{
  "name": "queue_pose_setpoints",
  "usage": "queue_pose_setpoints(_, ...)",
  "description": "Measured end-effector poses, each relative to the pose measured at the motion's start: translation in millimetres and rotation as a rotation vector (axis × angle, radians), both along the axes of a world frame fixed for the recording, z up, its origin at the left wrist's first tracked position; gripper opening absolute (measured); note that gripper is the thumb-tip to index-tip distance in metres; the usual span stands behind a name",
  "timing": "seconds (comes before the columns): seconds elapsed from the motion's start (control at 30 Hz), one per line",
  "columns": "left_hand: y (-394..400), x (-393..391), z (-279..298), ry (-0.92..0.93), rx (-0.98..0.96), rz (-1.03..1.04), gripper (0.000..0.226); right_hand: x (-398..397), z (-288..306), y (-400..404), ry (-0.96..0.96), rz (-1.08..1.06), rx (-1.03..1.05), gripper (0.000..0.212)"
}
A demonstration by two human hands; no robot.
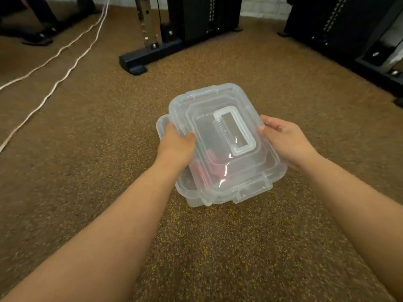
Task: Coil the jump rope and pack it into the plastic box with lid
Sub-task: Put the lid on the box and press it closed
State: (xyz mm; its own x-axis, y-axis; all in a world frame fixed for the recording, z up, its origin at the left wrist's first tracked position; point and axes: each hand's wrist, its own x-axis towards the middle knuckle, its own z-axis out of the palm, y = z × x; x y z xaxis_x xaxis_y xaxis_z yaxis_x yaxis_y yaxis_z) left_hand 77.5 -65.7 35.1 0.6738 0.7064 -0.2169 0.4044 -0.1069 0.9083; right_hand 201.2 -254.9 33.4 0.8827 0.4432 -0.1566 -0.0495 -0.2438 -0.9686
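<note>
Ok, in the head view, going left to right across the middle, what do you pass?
White cord on the floor → left hand → handle on the clear lid → right hand.

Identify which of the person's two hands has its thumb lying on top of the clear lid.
The left hand: its thumb rests on the lid, while the right hand grips only the lid's side edge.
</note>
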Motion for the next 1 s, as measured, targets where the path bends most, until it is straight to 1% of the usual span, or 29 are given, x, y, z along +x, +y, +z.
queue_pose_setpoints(0.13,12,-4,-6,-0.008,-0.018,0.004,0.040,6,-13,21,0.022,0.041,-0.034,0.024)
queue_pose_setpoints(0.23,21,-2,-7,-0.051,-0.024,0.029,0.036,8,-17,34,0.040,0.033,-0.020,0.029)
queue_pose_setpoints(0.3,25,2,-7,-0.067,-0.032,0.038,0.035,11,-15,45,0.051,0.011,-0.014,0.021)
queue_pose_setpoints(0.33,27,3,-7,-0.068,-0.033,0.043,0.035,12,-15,50,0.052,0.011,-0.025,0.020)
queue_pose_setpoints(0.4,30,4,-11,-0.067,-0.050,0.064,0.036,15,-18,57,0.061,0.004,-0.031,0.035)
queue_pose_setpoints(0.5,30,0,-20,-0.057,-0.083,0.094,0.038,14,-20,62,0.048,0.021,-0.050,0.030)
queue_pose_setpoints(0.73,23,-8,-36,-0.039,-0.130,0.121,0.042,11,-30,62,0.013,0.066,-0.093,0.030)
queue_pose_setpoints(0.83,21,-9,-36,-0.016,-0.135,0.118,0.039,10,-34,56,0.021,0.066,-0.119,0.025)
queue_pose_setpoints(0.97,16,-15,-40,0.031,-0.137,0.118,0.030,3,-38,48,0.045,0.077,-0.151,0.023)
queue_pose_setpoints(1.0,16,-17,-39,0.045,-0.142,0.123,0.028,2,-38,48,0.036,0.080,-0.178,0.025)
